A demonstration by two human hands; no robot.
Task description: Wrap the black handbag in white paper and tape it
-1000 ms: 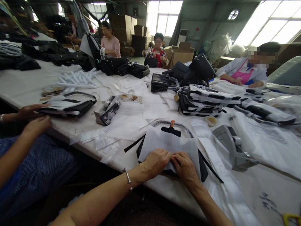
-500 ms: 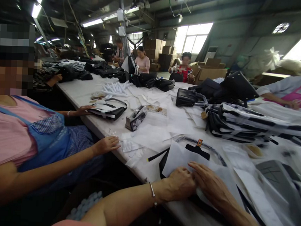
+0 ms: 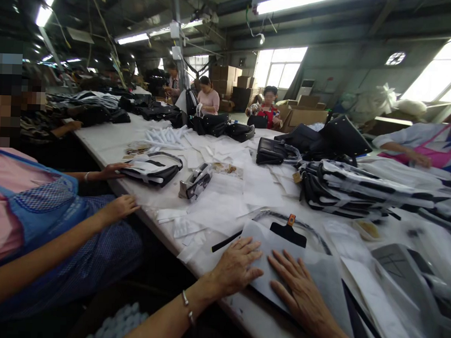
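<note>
Before me a black handbag point(image 3: 357, 316) lies flat on the table, its wrapped handle point(image 3: 319, 231) pointing away. A sheet of white paper point(image 3: 318, 271) covers most of its upper face. My left hand point(image 3: 237, 265) rests on the paper's left edge, fingers spread. My right hand point(image 3: 299, 285) lies flat on the middle of the sheet, also with fingers apart. Beyond my fingertips a black flap point(image 3: 288, 235) with an orange tag point(image 3: 291, 220) shows above the paper. A thin black strap point(image 3: 226, 241) sticks out at the left.
A tape dispenser point(image 3: 197, 182) stands mid-table near loose white sheets point(image 3: 220, 193). Stacked wrapped bags point(image 3: 358, 188) lie at right, beside a small tub point(image 3: 367, 229) and a grey device point(image 3: 407, 274). At left a co-worker's hand point(image 3: 118, 207) is at the table edge; another bag point(image 3: 151, 169) lies near.
My hands were together at the bag's near edge; they have moved apart and now lie spread on the paper. The paper lies flatter. The co-worker's near hand has drawn back left.
</note>
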